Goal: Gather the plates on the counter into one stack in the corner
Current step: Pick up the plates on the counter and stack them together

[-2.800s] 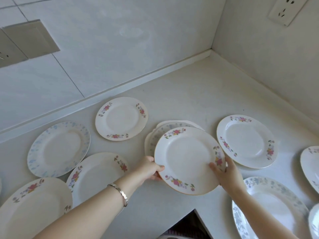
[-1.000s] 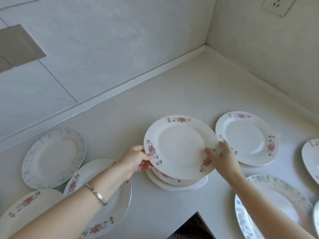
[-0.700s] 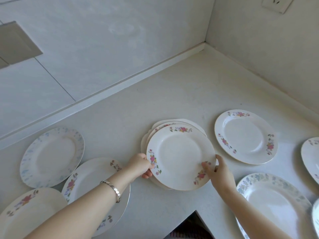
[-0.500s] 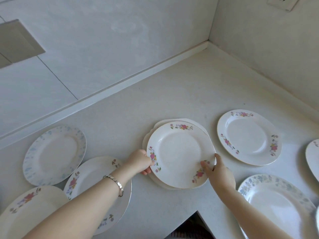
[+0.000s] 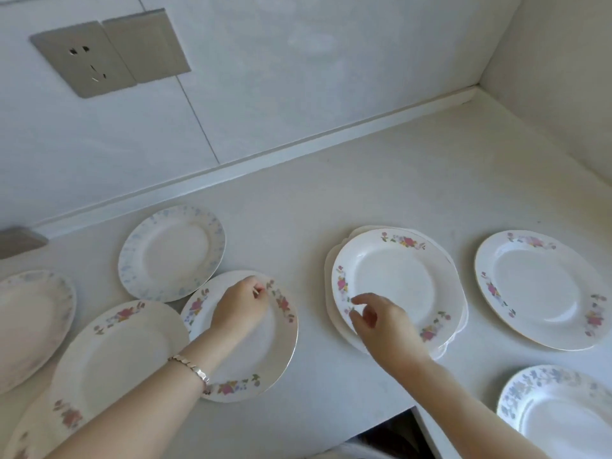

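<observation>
Worktop (image 5: 381, 167) wide, corner bare; stack (image 5: 395, 286) mid-worktop, uneven, could slide if shoved. Loose rose plate (image 5: 258, 346) overlaps neighbour: lifting may clatter. Left hand (image 5: 240, 308) curled above its rim, grip empty; right hand (image 5: 381, 318) open over stack.

My left hand (image 5: 240, 306) reaches forward from the lower left, palm down, fingers curled loosely inward with the thumb tucked against the fingertips; it grips nothing that I can see. A metal bracelet (image 5: 190, 371) circles that wrist, and the bare forearm runs back to the bottom left edge. My right hand (image 5: 381, 321) comes in from the lower right, angled toward the left, fingers spread and slightly bent, holding nothing. Its bare forearm stretches to the bottom right.
</observation>
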`<state>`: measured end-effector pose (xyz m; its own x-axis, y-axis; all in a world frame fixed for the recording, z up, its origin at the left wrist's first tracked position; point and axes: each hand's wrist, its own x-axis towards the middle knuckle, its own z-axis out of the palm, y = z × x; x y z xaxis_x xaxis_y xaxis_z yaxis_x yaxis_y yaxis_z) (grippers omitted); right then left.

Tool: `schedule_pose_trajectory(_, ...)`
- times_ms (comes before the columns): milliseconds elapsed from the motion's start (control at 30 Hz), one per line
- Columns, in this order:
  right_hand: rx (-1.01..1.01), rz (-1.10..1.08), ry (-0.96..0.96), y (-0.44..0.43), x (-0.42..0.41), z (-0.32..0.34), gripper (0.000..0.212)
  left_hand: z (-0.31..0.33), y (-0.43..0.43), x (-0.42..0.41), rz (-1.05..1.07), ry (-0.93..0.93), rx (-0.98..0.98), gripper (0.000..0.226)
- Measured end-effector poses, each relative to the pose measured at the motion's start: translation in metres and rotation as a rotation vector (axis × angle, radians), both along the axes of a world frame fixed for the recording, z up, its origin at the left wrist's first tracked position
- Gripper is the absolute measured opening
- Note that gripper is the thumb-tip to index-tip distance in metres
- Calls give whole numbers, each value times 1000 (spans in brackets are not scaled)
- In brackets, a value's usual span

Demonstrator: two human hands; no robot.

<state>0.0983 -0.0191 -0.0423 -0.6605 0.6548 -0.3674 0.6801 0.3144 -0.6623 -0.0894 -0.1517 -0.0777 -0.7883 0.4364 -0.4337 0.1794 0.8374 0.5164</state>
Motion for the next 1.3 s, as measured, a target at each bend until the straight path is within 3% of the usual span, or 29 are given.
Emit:
schedule_pose_trajectory(167,-348,274,-132,-78,-85,-28,35,3,-81,-23,268,32,43,18)
schedule_pose_trajectory(300,-580,228,-221,-139,-136,-58,52,3,-133,-34,337,83,42,16)
schedule_pose_trajectory(333,-663,181,-211,-152,-145,-61,51,2,-144,-37,358,88,47,16)
schedule_pose_trajectory(400,-743,122,-152,-175,-159,-67,23,2,-161,-42,412,81,57,16)
schedule_pose_trajectory(433,-722,114,-127,-183,-164,-71,11,2,-168,-45,434,81,63,16)
schedule_pose_trajectory(533,-680,22,-121,-190,-173,-78,24,2,-183,-50,452,95,58,15)
schedule_pose_trajectory(667,-797,-55,-6,-184,-172,-71,19,3,-189,-56,458,102,91,15)
schedule_pose_trajectory(933,-683,-288,168,-98,-109,-42,14,19,-158,-45,601,244,317,12)
schedule_pose_trajectory(1067,-563,-358,266,-44,-65,-15,13,-5,-131,-31,520,69,86,38)
schedule_pose_trajectory(1167,-460,-406,317,-7,-35,-1,19,-24,-113,-25,366,-8,-101,43)
schedule_pose_trajectory(1300,-406,-520,345,28,3,2,18,-29,-101,-28,435,-61,-121,48)
